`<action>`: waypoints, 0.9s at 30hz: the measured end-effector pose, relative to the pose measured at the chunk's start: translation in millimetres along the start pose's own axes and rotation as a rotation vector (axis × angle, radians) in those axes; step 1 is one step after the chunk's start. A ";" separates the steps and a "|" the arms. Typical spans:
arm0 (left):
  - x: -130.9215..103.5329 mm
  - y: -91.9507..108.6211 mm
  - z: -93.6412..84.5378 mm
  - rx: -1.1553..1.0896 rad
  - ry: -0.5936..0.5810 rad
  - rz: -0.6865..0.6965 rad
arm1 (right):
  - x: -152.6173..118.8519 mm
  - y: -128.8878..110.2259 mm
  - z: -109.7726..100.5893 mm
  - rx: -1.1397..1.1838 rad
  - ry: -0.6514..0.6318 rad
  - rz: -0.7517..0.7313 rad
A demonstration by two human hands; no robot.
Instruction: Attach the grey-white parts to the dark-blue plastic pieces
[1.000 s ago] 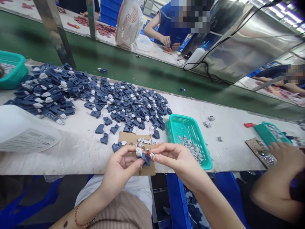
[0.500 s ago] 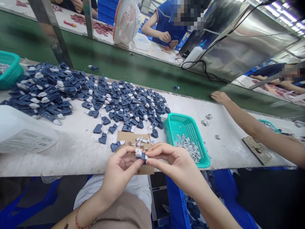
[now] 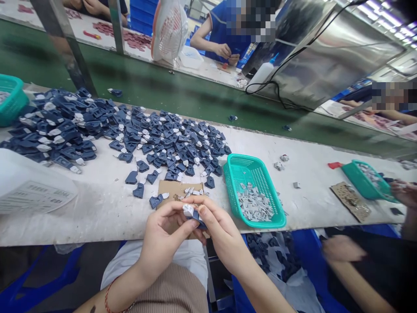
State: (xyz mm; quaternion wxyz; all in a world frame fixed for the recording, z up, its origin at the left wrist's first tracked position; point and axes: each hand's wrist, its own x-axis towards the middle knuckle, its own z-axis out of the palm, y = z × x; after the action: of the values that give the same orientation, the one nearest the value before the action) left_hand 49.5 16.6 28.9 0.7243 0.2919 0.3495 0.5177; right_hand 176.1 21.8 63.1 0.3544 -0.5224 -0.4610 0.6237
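Between both hands, above the table's front edge, is a small dark-blue plastic part with a white tip (image 3: 197, 216). My left hand (image 3: 166, 232) pinches it near the white end with thumb and fingers. From the other side my right hand (image 3: 216, 226) grips it, thumb on top and fingers partly hidden behind. Just beyond lies a piece of cardboard (image 3: 167, 188) bearing several small light-grey pieces (image 3: 193, 191). One blue part (image 3: 157, 201) rests at its left edge. A green basket (image 3: 230, 191) holding many grey pieces (image 3: 256, 204) stands to the right.
A large pile of blue parts (image 3: 156, 134) covers the table's back left. A white jug (image 3: 29, 187) stands at the left. Behind runs a green belt (image 3: 202, 100) carrying a few parts. At right, a co-worker's hand (image 3: 345, 248) is beside another green basket (image 3: 361, 180).
My right hand has turned and closed further around the blue part, its thumb now on top. The co-worker's arm has drawn back from the belt, where another part now lies.
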 end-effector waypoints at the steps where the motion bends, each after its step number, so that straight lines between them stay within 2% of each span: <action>1: 0.2 -0.9 0.2 0.023 0.033 0.022 | 0.1 1.0 1.6 -0.009 0.029 -0.016; 4: 1.7 -4.5 -0.9 0.085 0.070 0.069 | 0.3 4.0 2.4 -0.005 0.081 -0.013; 10: 6.8 -4.7 -4.5 0.195 0.000 0.113 | 0.8 12.0 -3.9 -0.037 0.119 -0.049; 17: 14.9 3.6 -18.0 0.441 -0.294 0.188 | -5.6 9.9 -15.8 -0.178 0.064 -0.092; 20: 19.0 7.9 -22.7 0.579 -0.403 0.266 | -5.7 1.2 -46.4 -0.411 0.129 -0.082; 22: 22.7 12.6 -23.3 0.637 -0.439 0.298 | 0.0 -4.9 -80.1 -0.702 0.280 -0.129; 24: 27.8 18.0 -22.3 0.601 -0.439 0.237 | 10.6 -7.6 -118.0 -1.025 0.452 -0.127; 25: 30.8 20.6 -21.3 0.553 -0.425 0.186 | 17.1 -7.0 -135.7 -1.183 0.465 -0.076; 27: 37.7 25.5 -18.8 0.455 -0.359 0.111 | 30.1 -2.0 -164.2 -1.264 0.453 -0.035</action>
State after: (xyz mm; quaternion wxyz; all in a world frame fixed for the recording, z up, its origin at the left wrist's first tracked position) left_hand 28.7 61.2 30.2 0.6610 0.5524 0.3065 0.4050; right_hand 330.5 83.9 50.4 0.0782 -0.7399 -0.6601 0.1028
